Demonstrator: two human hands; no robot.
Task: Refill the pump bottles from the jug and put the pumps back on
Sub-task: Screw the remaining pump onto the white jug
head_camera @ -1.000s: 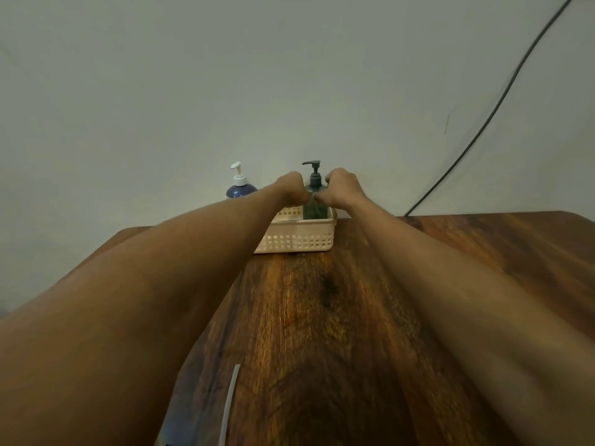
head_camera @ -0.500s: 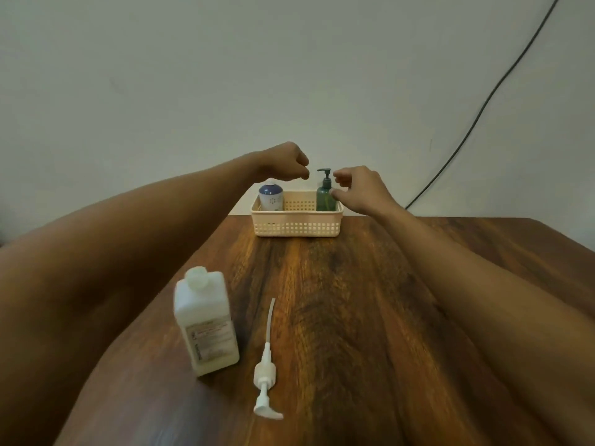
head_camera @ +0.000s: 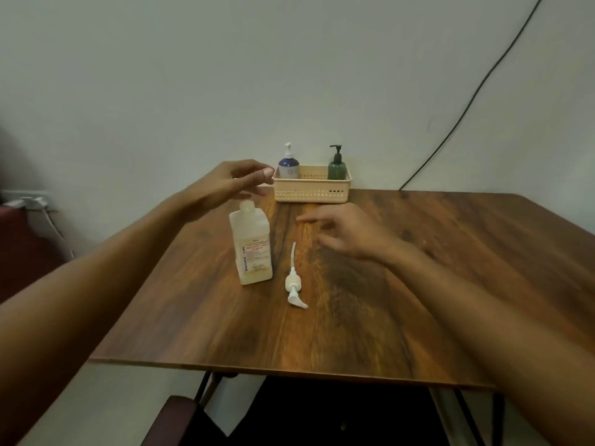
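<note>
Lying flat nearest, loose pump [head_camera: 294, 283] runs near-to-far, tube tip close to right hand [head_camera: 349, 235], whose fingers are loosely spread and empty. Open jug [head_camera: 252, 249] stands just left of it, below left hand [head_camera: 225, 185], which is also spread and empty. Blue bottle [head_camera: 288, 167] and green bottle [head_camera: 336, 167], pumps on, stand in far basket [head_camera: 310, 194].

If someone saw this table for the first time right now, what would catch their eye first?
Most likely the two open hands, the left hand near the top of the white jug and the right hand lower, to its right, both holding nothing. Next, the loose white pump lying flat right of the jug, and the beige basket at the far edge holding a blue bottle and a green bottle, pumps on.
</note>
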